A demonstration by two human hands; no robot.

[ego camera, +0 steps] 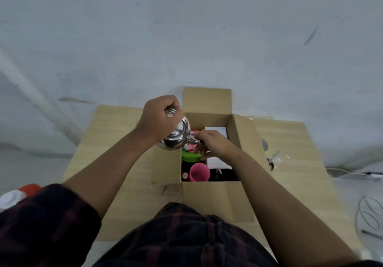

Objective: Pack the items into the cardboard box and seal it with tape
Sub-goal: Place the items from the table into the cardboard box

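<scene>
My left hand [159,119], just left of the frame's centre, is clenched round the handle of a shiny steel kettle [176,138]. I hold it tilted over the left edge of the open cardboard box [235,136]. My right hand [214,145] comes in from the right, and its fingers and thumb close on the kettle's spout. The box sits mid-frame on a pale wooden table [116,121] with all four flaps spread outward. Inside it, a pink cup [200,172] stands near the lower edge, a green thing [190,157] lies just above it, and something white [217,131] rests against the right wall. Cables [371,215] lie at the lower right.
</scene>
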